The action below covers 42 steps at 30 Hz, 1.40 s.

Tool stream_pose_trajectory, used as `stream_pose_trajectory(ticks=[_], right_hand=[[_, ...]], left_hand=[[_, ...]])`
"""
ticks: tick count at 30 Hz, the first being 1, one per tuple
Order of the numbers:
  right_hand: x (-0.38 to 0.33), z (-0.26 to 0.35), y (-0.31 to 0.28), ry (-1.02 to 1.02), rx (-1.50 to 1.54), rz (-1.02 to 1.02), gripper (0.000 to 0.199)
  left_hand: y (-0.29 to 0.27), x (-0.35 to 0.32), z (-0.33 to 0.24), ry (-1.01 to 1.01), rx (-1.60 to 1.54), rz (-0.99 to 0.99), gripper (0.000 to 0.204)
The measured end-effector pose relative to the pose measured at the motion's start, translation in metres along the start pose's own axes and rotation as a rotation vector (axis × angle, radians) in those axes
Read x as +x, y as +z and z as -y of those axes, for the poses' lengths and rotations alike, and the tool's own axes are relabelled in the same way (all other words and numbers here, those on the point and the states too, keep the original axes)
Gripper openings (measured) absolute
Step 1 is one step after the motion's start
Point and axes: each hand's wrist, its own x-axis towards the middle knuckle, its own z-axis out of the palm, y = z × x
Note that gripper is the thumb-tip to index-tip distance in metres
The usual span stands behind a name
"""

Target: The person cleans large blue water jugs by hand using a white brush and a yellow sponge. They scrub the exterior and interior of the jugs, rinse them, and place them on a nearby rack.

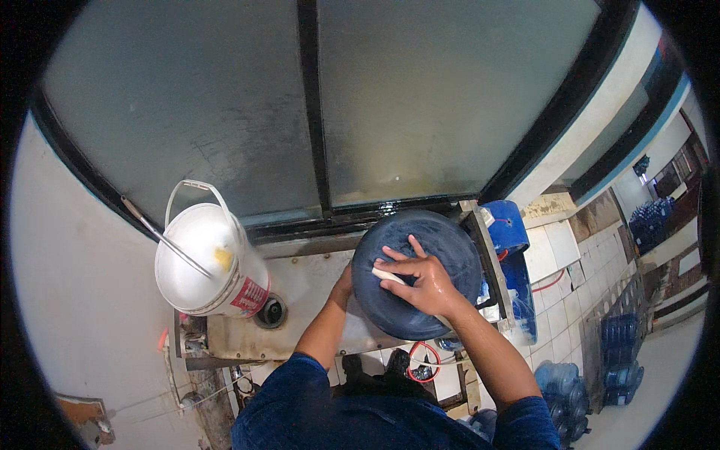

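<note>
A big dark grey-blue round vessel [375,311] is tipped so that its broad round face points up at me. I cannot tell whether it is a pan or a tub. My left hand [344,285] holds its left edge, with the fingers mostly hidden behind it. On its face, my right hand [427,283] presses a small white block [388,277], like a sponge or a piece of soap, between thumb and fingers. The other fingers are spread over the surface. Pale smears and wet marks show on the vessel.
Left of the metal counter's [300,274] drain hole [271,309] stands a white bucket [251,262] with suds, a metal-handled tool [180,255] and something yellow. Frosted windows [450,90] rise behind. A blue barrel [505,227] and water jugs [562,382] are to the right, a red hose [425,362] below.
</note>
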Motion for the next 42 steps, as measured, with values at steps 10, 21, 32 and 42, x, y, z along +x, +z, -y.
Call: stream_pose_trajectory(ticks=[10,21,32,42], right_hand=[[-0.003,-0.001,0.0,-0.008,0.043,-0.006,0.034],[0.007,0.005,-0.003,-0.018,0.088,-0.015,0.031],[0.007,0.002,-0.006,-0.022,0.126,-0.004,0.029],[0.005,0.0,-0.007,-0.008,0.135,0.004,0.031]], left_hand=[[-0.015,0.018,0.025,-0.075,-0.048,-0.024,0.06],[-0.108,-0.034,0.192,0.226,0.035,-0.759,0.058],[-0.023,-0.01,0.023,0.038,-0.164,-0.03,0.057],[0.111,-0.042,-0.031,0.459,0.143,-0.356,0.068]])
